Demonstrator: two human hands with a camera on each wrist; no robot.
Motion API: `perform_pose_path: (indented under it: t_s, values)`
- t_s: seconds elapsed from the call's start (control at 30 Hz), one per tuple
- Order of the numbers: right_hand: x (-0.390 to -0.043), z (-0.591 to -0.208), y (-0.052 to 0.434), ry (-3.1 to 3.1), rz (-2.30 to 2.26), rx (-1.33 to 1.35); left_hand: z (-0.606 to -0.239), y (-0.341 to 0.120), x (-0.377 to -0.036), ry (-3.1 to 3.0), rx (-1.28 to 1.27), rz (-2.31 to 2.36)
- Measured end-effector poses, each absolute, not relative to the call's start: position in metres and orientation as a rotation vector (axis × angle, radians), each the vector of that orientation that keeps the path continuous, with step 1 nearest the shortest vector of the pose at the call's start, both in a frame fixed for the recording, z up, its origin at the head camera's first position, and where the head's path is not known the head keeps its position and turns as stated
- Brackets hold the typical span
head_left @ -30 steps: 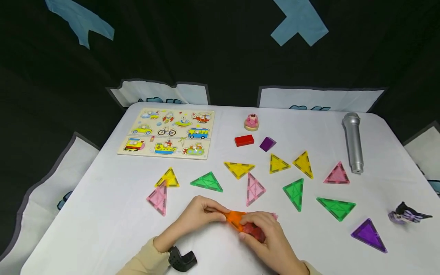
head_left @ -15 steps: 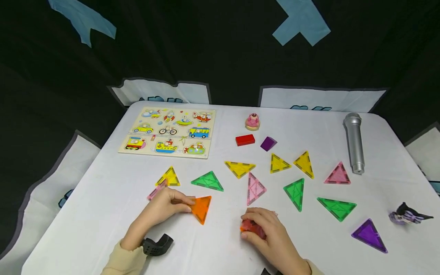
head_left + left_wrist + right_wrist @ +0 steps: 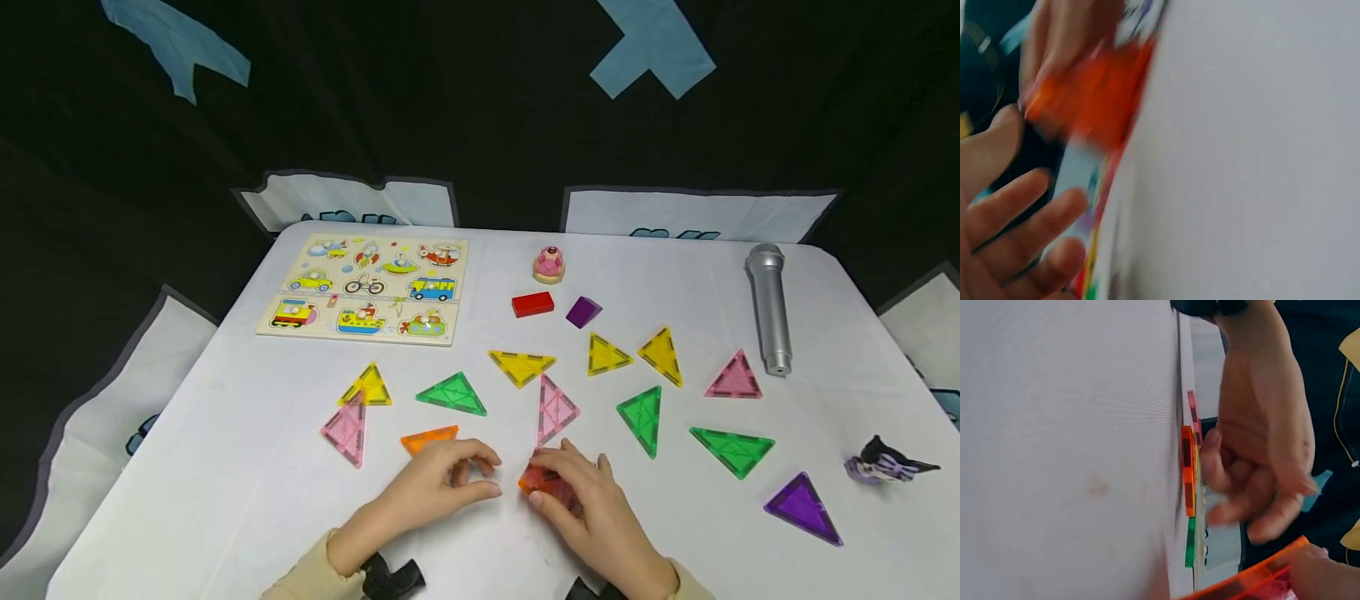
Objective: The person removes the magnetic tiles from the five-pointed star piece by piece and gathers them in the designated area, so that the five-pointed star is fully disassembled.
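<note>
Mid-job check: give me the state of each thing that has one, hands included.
Left hand: fingers loosely curled, holding nothing.
Right hand: grips the red-orange tile stack.
Red-orange tile stack: held low at the table.
Orange triangle: flat, free.
Puzzle board: flat, pieces seated.
Microphone: lying down.

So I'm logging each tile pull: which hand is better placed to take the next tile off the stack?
Left. The left hand is free beside the tile stack, which the right hand already grips.

Cream long sleeves (image 3: 300, 579) — a black strap (image 3: 390, 575) at each wrist.
</note>
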State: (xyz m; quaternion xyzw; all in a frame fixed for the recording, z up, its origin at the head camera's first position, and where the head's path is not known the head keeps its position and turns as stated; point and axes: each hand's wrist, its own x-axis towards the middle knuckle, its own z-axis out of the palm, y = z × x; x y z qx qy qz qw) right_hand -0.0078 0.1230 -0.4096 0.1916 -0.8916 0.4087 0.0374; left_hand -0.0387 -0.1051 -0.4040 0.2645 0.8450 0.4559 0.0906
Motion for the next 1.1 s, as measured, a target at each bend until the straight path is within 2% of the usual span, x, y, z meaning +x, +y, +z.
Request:
perform_pose_path:
  t_s: [0.2,0.47,0.6,0.8,1.1]
  values:
    - [-0.008,-0.413,0.128,-2.669,1.260,0.755,-0.406,-0.074,-0.035,2.393,0.856,1.571]
    - [-0.008,-0.417,0.137,-2.662,1.229,0.932,-0.384,-0.071,-0.032,2.350,0.959,1.683]
    - [-0.009,-0.417,0.136,-2.640,1.270,0.924,-0.390,-0.073,-0.033,2.366,1.009,1.711]
    - [-0.009,-0.414,0.135,-2.591,1.368,0.901,-0.413,-0.086,-0.040,2.354,0.940,1.615]
    - [-0.010,-0.411,0.135,-2.719,1.336,0.796,-0.388,-0.124,-0.055,2.213,0.799,1.218]
